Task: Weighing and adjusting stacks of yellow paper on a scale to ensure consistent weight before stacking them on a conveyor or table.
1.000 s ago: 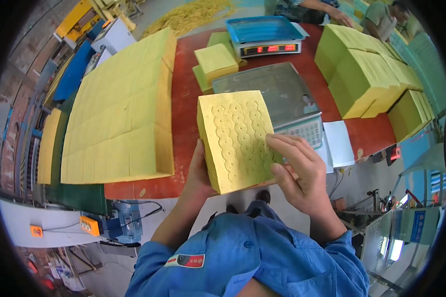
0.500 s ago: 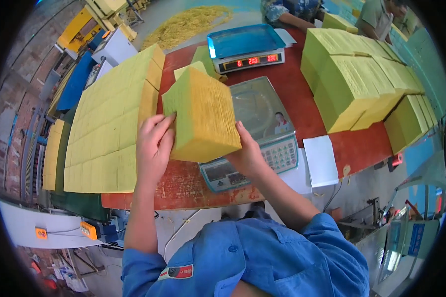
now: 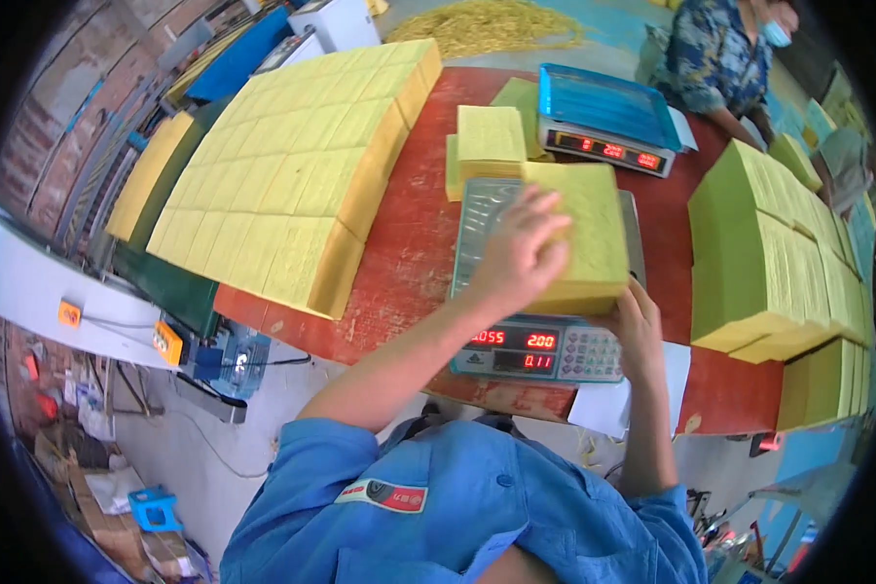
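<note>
A thick block-shaped stack of yellow paper (image 3: 584, 219) is over the flat scale (image 3: 467, 248), covering much of its pan; I cannot tell whether it rests fully there. My right hand (image 3: 638, 326) grips the stack at its near right lower corner, with part of the fingers hidden. At the stack's left side is my left hand (image 3: 526, 248), slightly blurred, its fingers apart and not wrapped round the paper. Red digits glow on the display along the scale's near edge. Just behind the pan sits a smaller pile of yellow paper (image 3: 490, 134).
Rows of yellow paper stacks (image 3: 292, 156) cover the table's left side, and more stacks (image 3: 779, 263) stand at the right. A second scale with a blue tray (image 3: 608, 107) is farther back. Beyond the red table (image 3: 409, 195), a person in a patterned shirt (image 3: 715, 58) works.
The paper stack has gone from tilted between both hands to above the scale pan. My left hand has loosened from its side. The scale display now shows lit digits, and the view has shifted.
</note>
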Tool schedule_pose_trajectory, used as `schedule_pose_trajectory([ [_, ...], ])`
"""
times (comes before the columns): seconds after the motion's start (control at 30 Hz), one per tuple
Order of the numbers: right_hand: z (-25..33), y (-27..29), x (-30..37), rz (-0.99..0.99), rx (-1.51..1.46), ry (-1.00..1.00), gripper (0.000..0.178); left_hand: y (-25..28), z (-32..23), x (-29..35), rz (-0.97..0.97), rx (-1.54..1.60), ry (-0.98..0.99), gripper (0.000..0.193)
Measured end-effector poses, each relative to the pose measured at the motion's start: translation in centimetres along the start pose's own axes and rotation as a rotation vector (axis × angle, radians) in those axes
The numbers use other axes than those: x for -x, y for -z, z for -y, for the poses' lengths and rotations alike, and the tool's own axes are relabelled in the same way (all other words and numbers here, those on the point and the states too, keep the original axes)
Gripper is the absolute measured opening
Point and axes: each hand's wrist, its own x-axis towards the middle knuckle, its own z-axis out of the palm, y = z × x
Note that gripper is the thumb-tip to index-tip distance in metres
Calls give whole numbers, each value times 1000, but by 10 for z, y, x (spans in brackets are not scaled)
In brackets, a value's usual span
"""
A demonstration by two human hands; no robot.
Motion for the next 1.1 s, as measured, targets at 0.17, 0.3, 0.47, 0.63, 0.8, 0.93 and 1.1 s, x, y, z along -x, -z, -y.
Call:
schedule_pose_trajectory([
  [0.17,13,10,61,-262,364,196,28,4,-15,-7,111,59,-94,36],
  [0.3,1,-12,100,-316,224,304,23,41,33,-44,3,306,194,41],
  [0.47,-6,-91,114,-45,88,102,20,103,193,-93,-286,805,823,69],
  [0.63,50,-158,56,190,532,250,33,57,247,-98,-245,696,1203,71],
  [0.8,109,-209,-82,168,1081,575,45,55,264,-103,-136,994,1250,71],
  [0.93,111,-189,-245,3,1469,276,58,20,289,-113,-122,1110,1247,56],
  [1.1,52,-140,-343,-165,1174,-538,79,-12,331,-103,-64,1246,1197,57],
])
